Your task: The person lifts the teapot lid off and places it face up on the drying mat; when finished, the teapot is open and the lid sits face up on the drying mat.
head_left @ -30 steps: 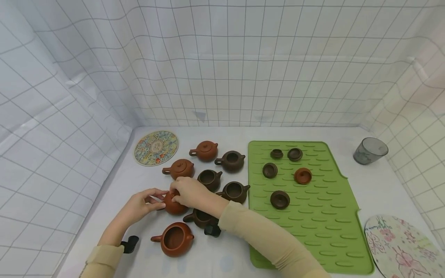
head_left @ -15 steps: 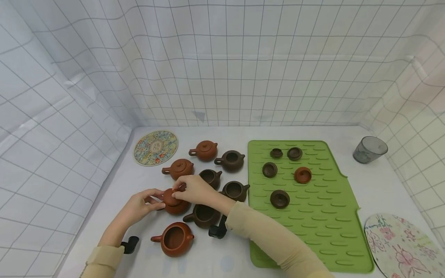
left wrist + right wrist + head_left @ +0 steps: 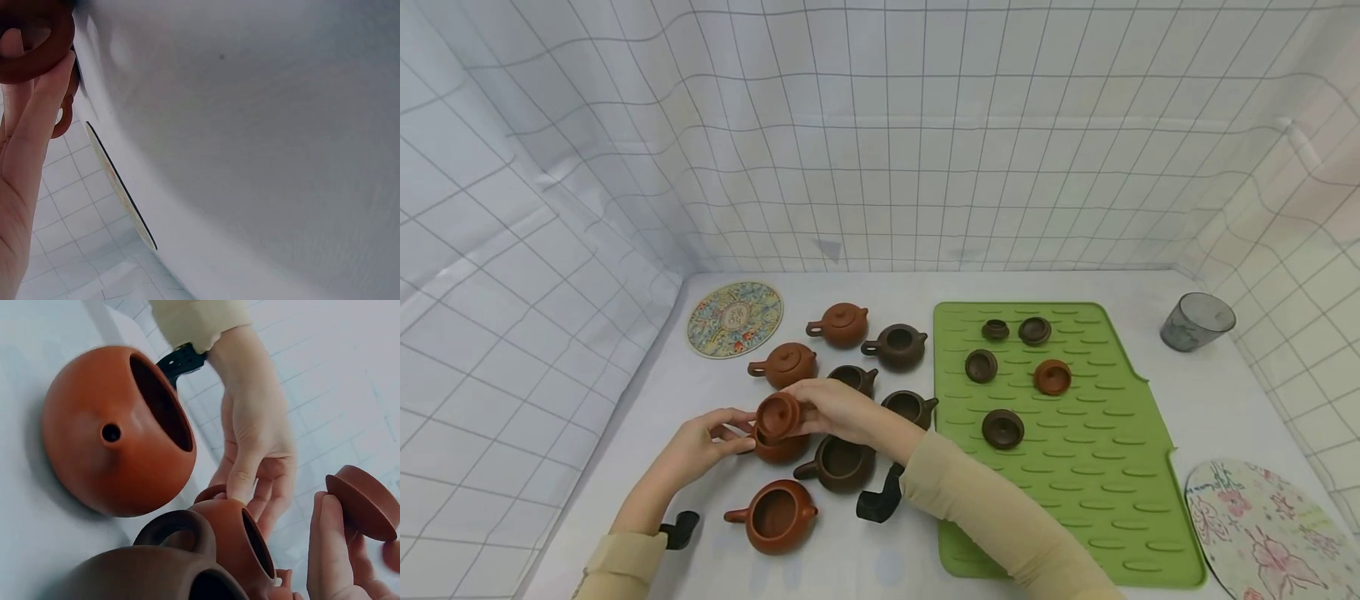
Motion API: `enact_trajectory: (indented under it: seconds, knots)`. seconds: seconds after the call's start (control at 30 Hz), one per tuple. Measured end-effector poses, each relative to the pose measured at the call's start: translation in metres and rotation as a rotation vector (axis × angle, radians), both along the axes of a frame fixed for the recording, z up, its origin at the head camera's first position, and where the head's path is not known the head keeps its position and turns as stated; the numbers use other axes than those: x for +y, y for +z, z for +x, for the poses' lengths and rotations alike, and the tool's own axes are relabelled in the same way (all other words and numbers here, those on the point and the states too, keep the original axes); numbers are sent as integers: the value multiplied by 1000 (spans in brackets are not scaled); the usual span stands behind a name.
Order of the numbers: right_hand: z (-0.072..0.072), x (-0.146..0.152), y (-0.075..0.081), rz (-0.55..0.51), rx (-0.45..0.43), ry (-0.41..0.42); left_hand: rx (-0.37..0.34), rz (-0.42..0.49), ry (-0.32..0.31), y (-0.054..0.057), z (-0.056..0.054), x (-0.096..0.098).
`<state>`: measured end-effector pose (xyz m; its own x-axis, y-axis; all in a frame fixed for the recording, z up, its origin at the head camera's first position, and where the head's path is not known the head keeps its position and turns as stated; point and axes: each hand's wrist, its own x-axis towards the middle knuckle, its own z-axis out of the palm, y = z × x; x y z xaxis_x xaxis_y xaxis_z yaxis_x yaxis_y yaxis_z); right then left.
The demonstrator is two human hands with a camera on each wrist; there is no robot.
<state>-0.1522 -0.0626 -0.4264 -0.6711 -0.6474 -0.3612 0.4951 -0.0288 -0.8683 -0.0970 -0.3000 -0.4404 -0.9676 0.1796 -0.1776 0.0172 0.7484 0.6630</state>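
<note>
My left hand pinches the looped handle of a reddish-brown clay teapot, thumb and fingers at it in the right wrist view. Its mouth is uncovered. Right above it my right hand holds the matching lid, tipped so the underside faces the head camera. In the right wrist view the lid is clear of the pot, with fingers under it. A lidless red teapot stands nearer me, and a lidless dark teapot is beside the held one.
Two lidded red teapots and several lidless dark teapots stand behind my hands. A green mat on the right bears several loose lids. A patterned disc, a grey glass and a flowered disc lie around the edges.
My right hand has lifted the lid off the teapot and turned it underside up toward the head camera, shifting slightly right. The left hand has kept its place at the handle.
</note>
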Motion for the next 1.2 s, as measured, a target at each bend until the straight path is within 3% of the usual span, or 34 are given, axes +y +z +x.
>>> enact_trajectory:
  seconds: [0.1,0.3,0.53,0.7,0.97,1.2]
  knots:
    - [0,8,2,-23,-42,8,9,1,3,0,-1,0]
    - [3,37,10,-50,-13,24,61,-9,-20,0,-5,0]
    - [10,91,8,-120,-46,-59,69,-4,-18,-2,-4,2]
    - [19,148,1,-68,25,-109,69,-5,-17,-5,-3,3]
    - [38,240,1,25,67,-300,60,-8,-13,-5,-2,2]
    - [52,291,-13,272,165,-400,36,-17,6,-2,0,3]
